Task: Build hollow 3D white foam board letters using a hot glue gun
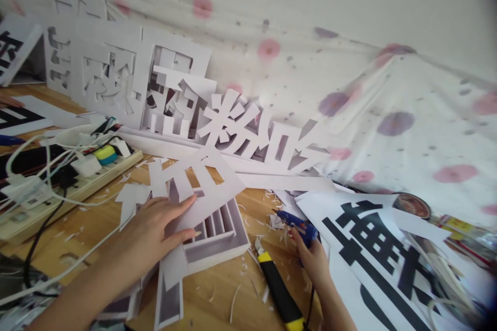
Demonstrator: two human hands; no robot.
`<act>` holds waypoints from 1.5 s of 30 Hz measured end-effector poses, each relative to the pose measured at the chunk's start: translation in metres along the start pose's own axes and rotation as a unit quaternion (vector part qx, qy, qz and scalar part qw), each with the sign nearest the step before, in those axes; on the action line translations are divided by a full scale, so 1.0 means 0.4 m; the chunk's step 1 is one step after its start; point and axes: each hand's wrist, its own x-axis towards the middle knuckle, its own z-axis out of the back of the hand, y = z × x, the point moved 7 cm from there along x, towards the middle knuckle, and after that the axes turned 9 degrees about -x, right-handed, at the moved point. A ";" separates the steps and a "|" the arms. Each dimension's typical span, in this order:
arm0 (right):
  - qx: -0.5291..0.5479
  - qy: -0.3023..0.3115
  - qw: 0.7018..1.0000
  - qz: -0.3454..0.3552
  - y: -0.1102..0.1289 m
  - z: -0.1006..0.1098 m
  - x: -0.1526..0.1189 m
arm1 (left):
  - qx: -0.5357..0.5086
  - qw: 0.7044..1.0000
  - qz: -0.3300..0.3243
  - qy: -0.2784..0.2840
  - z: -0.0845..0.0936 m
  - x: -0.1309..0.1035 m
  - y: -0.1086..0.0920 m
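Note:
My left hand (166,222) grips the edge of a white board with cut-out openings (194,170), index finger and thumb spread along it. The board lies tilted over a white box with narrow compartments (217,251), partly covering it. My right hand (310,253) is closed around a blue glue gun (297,225), whose nozzle points left. Between the hands lies a black and yellow utility knife (277,284), its blade end toward the box. More white board pieces (169,295) stand below my left hand.
White cut-out characters (236,124) and stencil boards (97,72) stand along the back. Power strips (89,165) with tangled cables lie at left. Printed sheets with black characters (365,248) cover the right side. White scraps litter the wooden table (221,300). Flowered plastic sheeting (295,77) hangs behind.

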 end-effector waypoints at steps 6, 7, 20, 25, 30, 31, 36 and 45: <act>0.010 0.050 0.998 -0.045 -0.023 -0.024 -0.005 | 0.019 0.999 -0.023 0.017 -0.024 -0.001 -0.029; 0.022 0.041 0.998 -0.042 -0.023 -0.019 -0.007 | 0.021 0.999 -0.030 0.022 -0.027 -0.002 -0.032; 0.034 -0.018 0.931 0.364 0.258 0.089 -0.134 | 0.051 0.986 -0.081 0.135 -0.076 -0.022 -0.106; 0.052 0.109 0.899 0.422 0.330 0.001 -0.155 | 0.056 0.982 -0.095 0.154 -0.091 -0.027 -0.118; 0.070 0.133 0.902 0.404 0.327 -0.015 -0.152 | 0.060 0.979 -0.108 0.159 -0.111 -0.032 -0.135; 0.073 0.135 0.902 0.403 0.324 -0.014 -0.152 | 0.065 0.979 -0.110 0.157 -0.115 -0.033 -0.137; 0.067 0.147 0.901 0.401 0.311 -0.025 -0.151 | 0.081 0.983 -0.117 0.115 -0.116 -0.039 -0.136; 0.070 0.167 0.907 0.380 0.299 -0.076 -0.148 | 0.115 0.986 -0.120 0.029 -0.097 -0.064 -0.113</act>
